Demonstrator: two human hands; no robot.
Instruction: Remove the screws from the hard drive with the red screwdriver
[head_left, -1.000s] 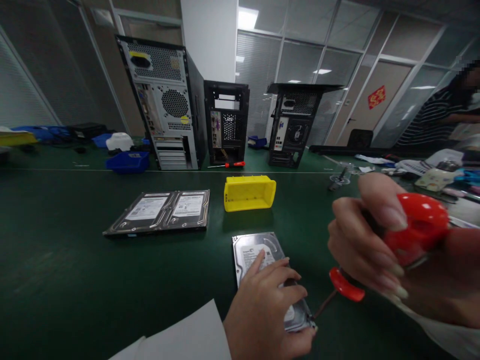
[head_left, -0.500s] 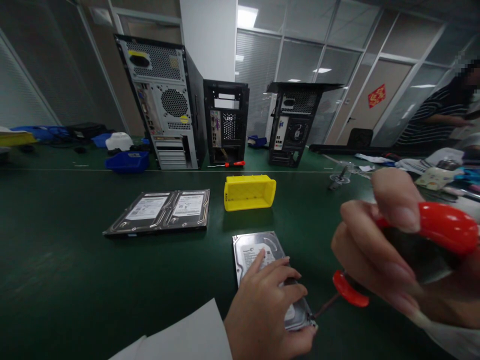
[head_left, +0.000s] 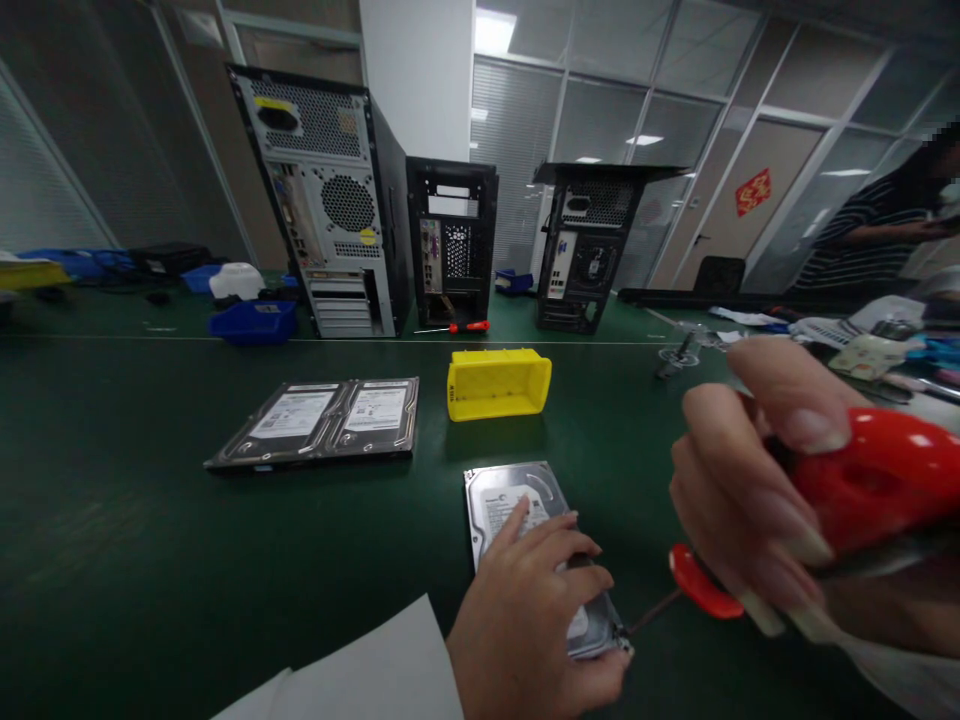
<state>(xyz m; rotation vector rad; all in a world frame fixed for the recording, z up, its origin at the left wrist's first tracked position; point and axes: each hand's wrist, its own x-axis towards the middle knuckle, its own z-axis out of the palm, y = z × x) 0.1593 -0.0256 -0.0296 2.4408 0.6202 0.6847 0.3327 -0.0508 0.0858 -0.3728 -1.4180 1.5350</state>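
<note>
A silver hard drive (head_left: 495,495) with a white label lies on the green table below the yellow bin. My left hand (head_left: 536,595) rests on it, fingers spread over its top and thumb at its near right corner. My right hand (head_left: 757,480) is wrapped round the thick red and black handle of a screwdriver (head_left: 705,585). The thin shaft slants down to the left, and its tip meets the drive's near right corner beside my left thumb. Whether a screw sits under the tip cannot be made out.
A yellow bin (head_left: 499,388) stands beyond the drive; two more drives (head_left: 322,420) lie left. Computer cases (head_left: 345,200) line the back, with another screwdriver (head_left: 469,327) before them. A blue bin (head_left: 255,322) is back left. A person (head_left: 862,240) stands at far right.
My right hand has turned round the handle, so more of the red side shows. My left hand and the drive have barely moved.
</note>
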